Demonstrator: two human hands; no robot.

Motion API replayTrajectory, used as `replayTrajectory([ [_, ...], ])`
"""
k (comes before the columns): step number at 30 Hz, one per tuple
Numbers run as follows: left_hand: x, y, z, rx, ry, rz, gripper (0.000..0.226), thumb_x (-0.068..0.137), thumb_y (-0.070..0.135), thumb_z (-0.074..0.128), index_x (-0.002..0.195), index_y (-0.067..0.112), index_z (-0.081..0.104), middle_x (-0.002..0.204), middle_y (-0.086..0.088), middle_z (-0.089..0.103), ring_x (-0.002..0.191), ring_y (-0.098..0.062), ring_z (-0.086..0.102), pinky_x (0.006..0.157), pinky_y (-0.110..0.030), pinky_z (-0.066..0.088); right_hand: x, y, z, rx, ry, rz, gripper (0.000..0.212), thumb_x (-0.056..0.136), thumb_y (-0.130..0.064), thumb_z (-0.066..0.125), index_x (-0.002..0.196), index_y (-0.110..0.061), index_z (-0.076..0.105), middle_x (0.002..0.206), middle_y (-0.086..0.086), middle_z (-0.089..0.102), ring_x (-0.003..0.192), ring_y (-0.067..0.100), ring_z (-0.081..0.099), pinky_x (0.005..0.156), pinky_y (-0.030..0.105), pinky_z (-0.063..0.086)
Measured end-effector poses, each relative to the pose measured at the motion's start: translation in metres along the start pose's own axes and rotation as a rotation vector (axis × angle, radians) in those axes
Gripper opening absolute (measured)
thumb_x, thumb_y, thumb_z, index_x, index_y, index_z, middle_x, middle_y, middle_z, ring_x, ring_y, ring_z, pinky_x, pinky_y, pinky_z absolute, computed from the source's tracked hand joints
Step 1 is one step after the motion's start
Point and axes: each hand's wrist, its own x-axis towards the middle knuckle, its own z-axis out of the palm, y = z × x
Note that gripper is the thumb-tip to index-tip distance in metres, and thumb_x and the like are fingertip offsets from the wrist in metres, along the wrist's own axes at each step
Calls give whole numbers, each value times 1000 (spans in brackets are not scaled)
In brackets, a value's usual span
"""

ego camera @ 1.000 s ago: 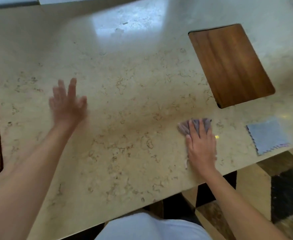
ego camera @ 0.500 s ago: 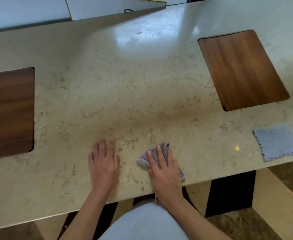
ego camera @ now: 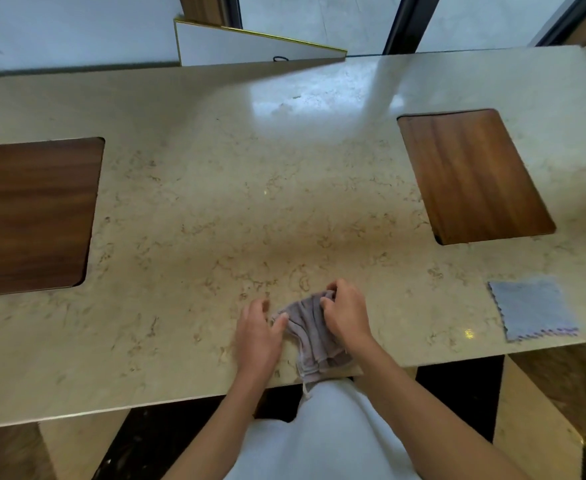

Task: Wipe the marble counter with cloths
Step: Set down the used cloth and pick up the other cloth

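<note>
Grey cloth [ego camera: 310, 336] lies bunched at the near edge of the marble tabletop [ego camera: 215, 209], a corner hanging over. Right hand [ego camera: 348, 311] fingers curl closed on its far end; left hand [ego camera: 258, 329] fingers, loosely together, touch its left edge. Blue cloth [ego camera: 532, 310] sits flat, well right of the right fingers.

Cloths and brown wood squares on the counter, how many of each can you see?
Cloths: 2, the crumpled grey cloth under both hands and the flat blue cloth near the right edge.
Wood panels: 2, the left wood panel and the right wood panel.
Total: 4
</note>
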Motion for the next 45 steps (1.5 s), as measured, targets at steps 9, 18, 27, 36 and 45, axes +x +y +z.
replayTrajectory([
  [9, 5, 15, 0, -266, -83, 32, 12, 91, 21, 63, 82, 19, 55, 81, 0, 58, 71, -9, 55, 57, -22, 41, -9, 31, -47, 417, 28, 19, 8, 102, -9, 49, 95, -13, 48, 89, 2, 52, 78, 15, 51, 63, 29, 41],
  [18, -19, 100, 38, -485, -62, 277, 6, 97, 19, 60, 94, 22, 57, 84, -4, 61, 74, -9, 58, 68, -33, 55, -11, 89, -149, 401, 178, -229, 15, 105, -11, 50, 105, -23, 58, 96, -10, 62, 95, 6, 60, 76, 18, 48],
  [27, -88, 146, 160, -377, -27, 181, 23, 98, 12, 57, 104, 35, 57, 78, 1, 62, 66, -6, 60, 58, -22, 49, 18, 215, -221, 163, -20, -183, 27, 105, -15, 50, 82, -31, 49, 85, -7, 58, 80, 9, 55, 61, 25, 35],
  [36, -58, 176, 205, -111, 83, 157, 27, 96, 13, 62, 122, 16, 59, 77, 5, 62, 72, -9, 62, 63, -31, 53, 87, 232, -216, -115, 22, -265, 13, 97, -17, 65, 85, -22, 66, 83, -6, 60, 81, 14, 58, 69, 27, 45],
  [45, -51, 196, 217, 251, 264, 238, 32, 88, 8, 66, 119, 11, 64, 108, -8, 62, 100, -26, 54, 83, -33, 44, 113, 265, -259, -33, 269, -303, 20, 100, -6, 56, 116, -8, 67, 110, 8, 63, 98, 22, 61, 82, 33, 52],
])
